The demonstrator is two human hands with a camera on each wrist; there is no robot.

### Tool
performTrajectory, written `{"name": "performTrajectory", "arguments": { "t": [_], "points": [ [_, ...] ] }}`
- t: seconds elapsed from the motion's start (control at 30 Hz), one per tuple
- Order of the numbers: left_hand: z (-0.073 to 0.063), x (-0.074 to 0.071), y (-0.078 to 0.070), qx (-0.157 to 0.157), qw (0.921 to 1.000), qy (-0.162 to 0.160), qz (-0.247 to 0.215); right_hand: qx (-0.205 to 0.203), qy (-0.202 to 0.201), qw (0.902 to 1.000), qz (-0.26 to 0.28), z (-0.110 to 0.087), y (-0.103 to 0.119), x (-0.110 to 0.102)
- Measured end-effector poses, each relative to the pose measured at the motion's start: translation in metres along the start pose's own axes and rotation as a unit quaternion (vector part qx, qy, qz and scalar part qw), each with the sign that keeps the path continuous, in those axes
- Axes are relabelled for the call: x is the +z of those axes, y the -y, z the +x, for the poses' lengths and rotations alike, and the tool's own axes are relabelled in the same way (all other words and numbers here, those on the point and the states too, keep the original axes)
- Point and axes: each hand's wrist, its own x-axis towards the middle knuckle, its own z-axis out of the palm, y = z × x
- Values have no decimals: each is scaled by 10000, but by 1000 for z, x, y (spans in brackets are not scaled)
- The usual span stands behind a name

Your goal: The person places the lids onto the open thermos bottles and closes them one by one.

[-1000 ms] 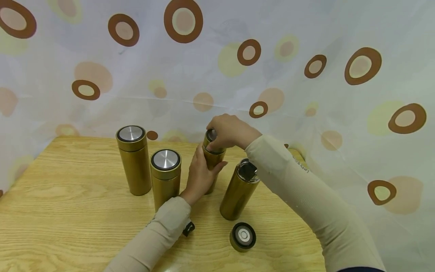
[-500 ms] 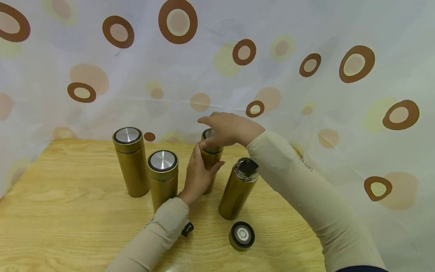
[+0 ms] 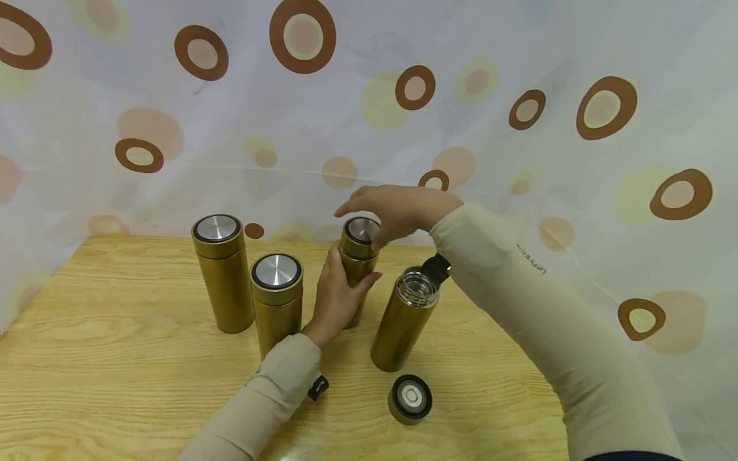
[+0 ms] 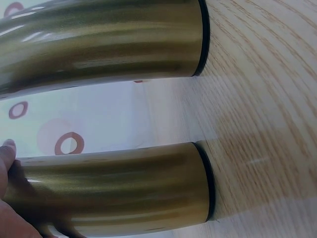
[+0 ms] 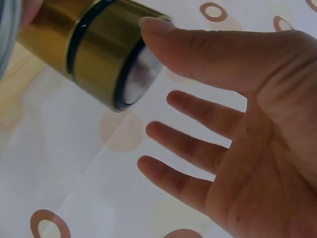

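Note:
My left hand [image 3: 336,298] grips the body of a gold thermos flask [image 3: 369,264] that stands upright on the table. Its lid [image 3: 359,248] is on, with a brushed metal disc on top. My right hand [image 3: 398,208] is spread just above that lid, thumb beside the rim. In the right wrist view the thumb [image 5: 208,54] overlaps the lid's edge while the other fingers [image 5: 188,141] are extended and hold nothing. The flask's base [image 4: 173,183] rests on the wood in the left wrist view, with left fingertips [image 4: 7,153] around it higher up.
An uncapped gold flask [image 3: 400,330] stands to the right, its threaded mouth showing. Its lid [image 3: 410,398] lies upside down in front. Two capped flasks, a farther one [image 3: 230,288] and a nearer one [image 3: 281,320], stand on the left. A patterned sheet [image 3: 230,128] hangs behind the table [image 3: 115,358].
My right hand has released the lid, spread its fingers and shifted slightly up and right. The left hand keeps its grip on the flask. The view has shifted a little.

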Motion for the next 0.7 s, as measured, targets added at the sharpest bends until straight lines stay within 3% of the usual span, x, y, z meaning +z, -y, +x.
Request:
{"name": "performTrajectory", "arguments": {
  "t": [0.23,0.5,0.7],
  "points": [
    [-1,1,-1,0,10000,16,-22,-28,300,9995,-92,10,-6,13],
    [-1,2,-1,107,9999,-5,23,11,187,9996,-195,12,-6,15],
    [-3,1,-1,157,9999,30,59,567,-22,9972,-495,15,-3,16]
  ]
}}
